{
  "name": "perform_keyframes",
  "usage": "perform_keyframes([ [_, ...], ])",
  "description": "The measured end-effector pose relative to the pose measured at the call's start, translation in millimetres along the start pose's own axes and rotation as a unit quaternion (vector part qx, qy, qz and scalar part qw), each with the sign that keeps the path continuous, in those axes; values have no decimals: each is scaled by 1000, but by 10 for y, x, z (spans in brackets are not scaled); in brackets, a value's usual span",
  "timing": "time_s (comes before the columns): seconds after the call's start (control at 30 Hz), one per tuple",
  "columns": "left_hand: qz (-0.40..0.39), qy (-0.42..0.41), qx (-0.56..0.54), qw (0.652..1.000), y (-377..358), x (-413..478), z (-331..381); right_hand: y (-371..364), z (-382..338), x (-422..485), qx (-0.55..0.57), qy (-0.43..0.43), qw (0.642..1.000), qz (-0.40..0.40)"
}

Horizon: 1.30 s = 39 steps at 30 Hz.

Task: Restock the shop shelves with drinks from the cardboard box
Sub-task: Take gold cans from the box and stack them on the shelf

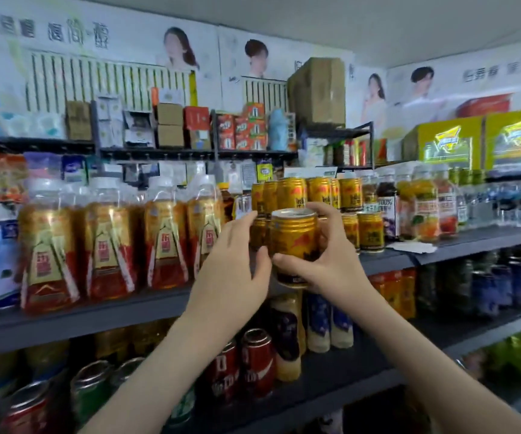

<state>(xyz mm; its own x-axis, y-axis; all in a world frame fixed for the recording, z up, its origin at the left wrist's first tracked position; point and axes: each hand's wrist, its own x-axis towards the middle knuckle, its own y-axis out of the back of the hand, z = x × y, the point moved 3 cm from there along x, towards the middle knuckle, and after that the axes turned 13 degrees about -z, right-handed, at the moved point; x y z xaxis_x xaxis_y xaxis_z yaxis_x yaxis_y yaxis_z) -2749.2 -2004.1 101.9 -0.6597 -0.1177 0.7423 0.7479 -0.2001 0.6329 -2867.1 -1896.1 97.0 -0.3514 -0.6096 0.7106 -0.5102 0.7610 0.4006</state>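
Head view: right hand fingers grip one gold can; left hand fingers straight.

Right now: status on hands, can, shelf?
Right hand grips gold can. Left hand touches its side, fingers straight. Can held before stacked gold cans, not yet on grey shelf. Landing spot hidden behind hands.

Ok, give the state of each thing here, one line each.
Gold metal drink can: upright, held in the air.
Right hand: grips that can.
Left hand: fingers straight, beside the can.
Shelved gold cans: upright, stacked two high.
Large amber bottles, white caps: upright, capped.
Brown cardboard box up top: closed.
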Motion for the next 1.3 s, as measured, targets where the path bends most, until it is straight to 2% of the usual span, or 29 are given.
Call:
perform_keyframes([
  [0.13, 8, -8, 38, 999, -339, 513, -45, 538, 340, 207, -81, -13, 992, 92],
  [0.2, -12, 13, 38, 999, -526, 768, -128, 792, 522, 326, -118, -23, 985, 123],
  [0.37, -47, 90, 61, 993, -932, 1208, -330, 1275, 1009, 679, -127, -64, 975, 168],
  [0.53, -21, 162, 106, 981, -1188, 1459, -421, 1413, 1331, 1033, -156, -41, 979, 128],
  [0.83, 15, 190, 88, 978, -1458, 1595, -359, 1407, 1651, 1401, -115, -44, 992, 26],
  [1.03, 27, 212, 90, 973, -1568, 1568, -316, 1368, 1755, 1388, -191, -35, 980, -41],
  [1.2, 21, 212, 101, 972, -1548, 1567, -303, 1322, 1788, 1305, -304, -7, 952, 9],
  [1.3, 13, 219, 135, 966, -1491, 1545, -292, 1245, 1808, 1202, -291, 5, 956, 35],
])
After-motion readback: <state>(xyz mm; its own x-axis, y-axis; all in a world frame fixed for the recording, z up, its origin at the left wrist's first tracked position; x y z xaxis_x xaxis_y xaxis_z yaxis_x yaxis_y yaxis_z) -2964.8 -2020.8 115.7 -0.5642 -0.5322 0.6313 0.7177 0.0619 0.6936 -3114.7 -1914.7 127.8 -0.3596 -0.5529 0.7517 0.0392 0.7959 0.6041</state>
